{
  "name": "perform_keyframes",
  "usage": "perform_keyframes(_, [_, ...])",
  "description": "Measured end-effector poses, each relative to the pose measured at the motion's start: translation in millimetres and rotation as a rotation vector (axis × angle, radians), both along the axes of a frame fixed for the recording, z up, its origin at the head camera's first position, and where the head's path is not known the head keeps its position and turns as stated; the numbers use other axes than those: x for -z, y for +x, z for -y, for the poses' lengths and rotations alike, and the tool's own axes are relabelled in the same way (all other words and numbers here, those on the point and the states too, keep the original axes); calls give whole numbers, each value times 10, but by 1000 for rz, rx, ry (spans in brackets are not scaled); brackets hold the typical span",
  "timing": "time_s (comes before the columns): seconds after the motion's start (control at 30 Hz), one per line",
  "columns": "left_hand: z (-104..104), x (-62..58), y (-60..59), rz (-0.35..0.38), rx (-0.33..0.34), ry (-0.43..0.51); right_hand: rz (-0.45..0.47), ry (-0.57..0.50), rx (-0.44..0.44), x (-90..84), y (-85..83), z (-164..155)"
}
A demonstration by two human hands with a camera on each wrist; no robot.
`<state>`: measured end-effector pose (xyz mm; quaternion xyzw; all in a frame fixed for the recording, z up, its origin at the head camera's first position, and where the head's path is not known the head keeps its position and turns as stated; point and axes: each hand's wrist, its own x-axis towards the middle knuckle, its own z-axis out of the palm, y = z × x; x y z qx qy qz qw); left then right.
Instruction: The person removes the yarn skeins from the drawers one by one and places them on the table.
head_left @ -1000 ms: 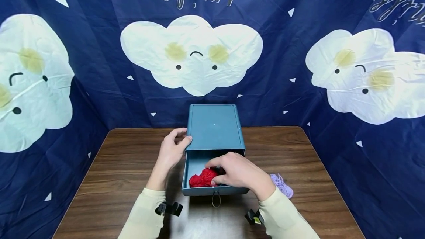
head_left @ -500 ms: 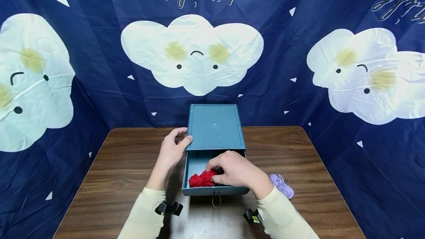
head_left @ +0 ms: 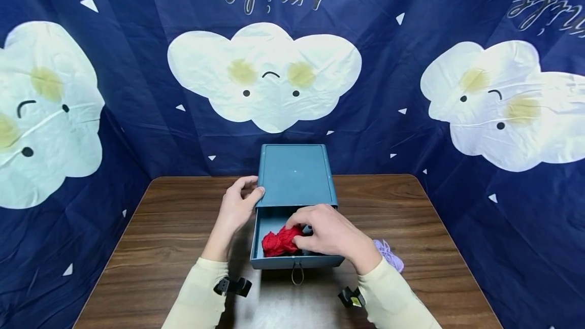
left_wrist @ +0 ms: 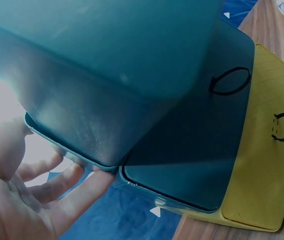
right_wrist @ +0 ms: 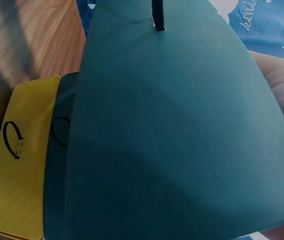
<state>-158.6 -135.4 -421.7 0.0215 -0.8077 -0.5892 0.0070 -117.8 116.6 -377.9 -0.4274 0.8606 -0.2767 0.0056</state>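
Note:
A teal drawer box (head_left: 294, 174) stands at the middle of the wooden table (head_left: 183, 227), its top drawer (head_left: 274, 263) pulled out toward me. A bundle of red yarn (head_left: 278, 241) lies in that drawer. My right hand (head_left: 307, 230) reaches into the drawer from the right and pinches the red yarn with thumb and fingers. My left hand (head_left: 249, 190) grips the box's front left corner, thumb on the top edge. In the left wrist view its fingers (left_wrist: 56, 200) lie along the box's side (left_wrist: 106, 100). The open drawer's underside (right_wrist: 172, 130) fills the right wrist view.
A small bundle of purple yarn (head_left: 388, 254) lies on the table just right of the drawer, behind my right wrist. Below the open drawer sit a shut teal drawer (left_wrist: 197, 150) and a yellow drawer (left_wrist: 262, 165), each with a loop pull. A dark blue cloud-print cloth (head_left: 411, 90) hangs round the table.
My right hand has shifted slightly farther back over the drawer, and the red yarn has bunched up with it. The left hand and the box have stayed still.

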Motion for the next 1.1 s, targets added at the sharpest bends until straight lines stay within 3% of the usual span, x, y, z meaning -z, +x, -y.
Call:
perform_keyframes(0.47, [2, -4, 20, -5, -3, 0, -45, -120, 26, -45, 91, -177])
perform_keyframes(0.7, [-10, -14, 20, -1, -4, 6, -66, -239, 46, -80, 136, -332])
perform_keyframes(1.1, [-9, -33, 27, 9, -4, 9, -58, -360, 135, -90, 190, -622])
